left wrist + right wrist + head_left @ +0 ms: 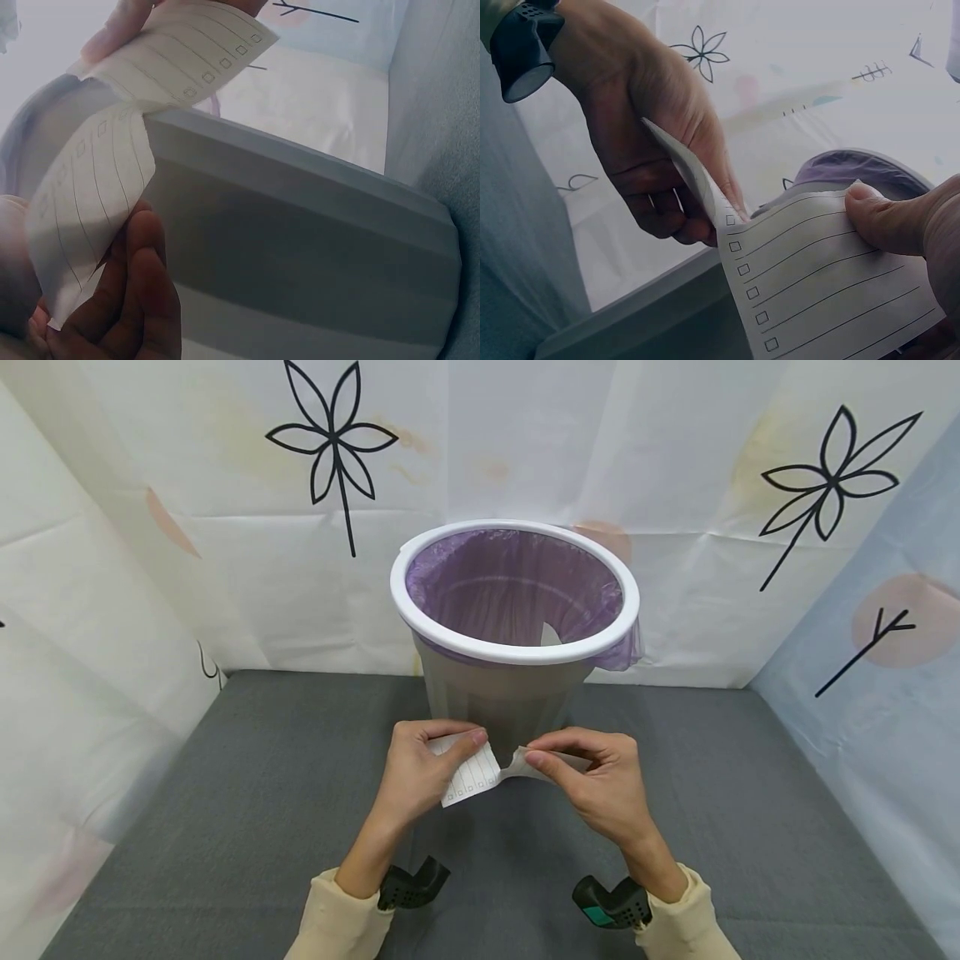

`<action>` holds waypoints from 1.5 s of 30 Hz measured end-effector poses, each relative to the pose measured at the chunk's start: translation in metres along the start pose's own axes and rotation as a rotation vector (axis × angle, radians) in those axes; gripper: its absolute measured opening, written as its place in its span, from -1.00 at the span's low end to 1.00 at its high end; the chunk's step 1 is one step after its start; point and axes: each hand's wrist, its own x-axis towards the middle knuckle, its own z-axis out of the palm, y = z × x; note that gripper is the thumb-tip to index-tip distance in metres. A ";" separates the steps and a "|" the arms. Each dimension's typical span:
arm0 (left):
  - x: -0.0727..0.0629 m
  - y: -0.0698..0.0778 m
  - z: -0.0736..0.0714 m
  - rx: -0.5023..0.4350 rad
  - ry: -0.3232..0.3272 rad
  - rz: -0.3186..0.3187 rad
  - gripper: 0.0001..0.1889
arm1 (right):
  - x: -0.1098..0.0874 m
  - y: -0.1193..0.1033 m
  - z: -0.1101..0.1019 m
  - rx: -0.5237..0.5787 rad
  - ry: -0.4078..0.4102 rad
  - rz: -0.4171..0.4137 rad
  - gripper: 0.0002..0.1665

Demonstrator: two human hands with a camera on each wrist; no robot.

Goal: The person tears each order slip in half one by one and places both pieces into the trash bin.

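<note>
A lined paper sheet with small checkboxes (471, 774) is stretched between both hands, in front of the bin. My left hand (420, 768) pinches its left part between thumb and fingers. The right part is pinched by my right hand (600, 781), thumb on top. A tear runs into the sheet between the hands, and a narrow strip joins the halves. In the left wrist view the near half (97, 187) bends away from the far half (180, 49). Seen from the right wrist, the sheet (825, 270) folds at the join, close to the left fingertips.
Just beyond the hands stands a grey bin (487, 689) with a white rim (517, 653) and a purple liner (517, 585). A pale scrap (550, 634) shows inside it. Grey cloth (300, 810) covers the table, and patterned sheets (675, 460) hang around it.
</note>
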 end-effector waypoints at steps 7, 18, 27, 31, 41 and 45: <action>0.002 -0.003 -0.003 0.012 0.033 0.000 -0.94 | 0.000 -0.001 -0.001 -0.007 0.007 -0.007 -0.96; 0.004 -0.004 -0.010 0.022 0.075 0.003 -0.94 | 0.000 -0.002 -0.003 -0.014 0.016 0.000 -0.94; 0.001 0.008 -0.018 0.037 0.108 0.023 -0.92 | 0.001 -0.002 -0.006 -0.021 0.033 -0.005 -0.94; -0.001 0.013 -0.020 0.030 0.111 0.047 -0.92 | 0.001 -0.002 -0.008 -0.023 0.038 -0.007 -0.95; -0.004 0.019 -0.023 0.001 0.108 0.054 -0.91 | 0.002 -0.003 -0.010 -0.025 0.054 -0.008 -0.96; -0.006 0.021 -0.024 -0.005 0.096 0.051 -0.92 | 0.002 -0.003 -0.011 -0.021 0.058 -0.003 -0.96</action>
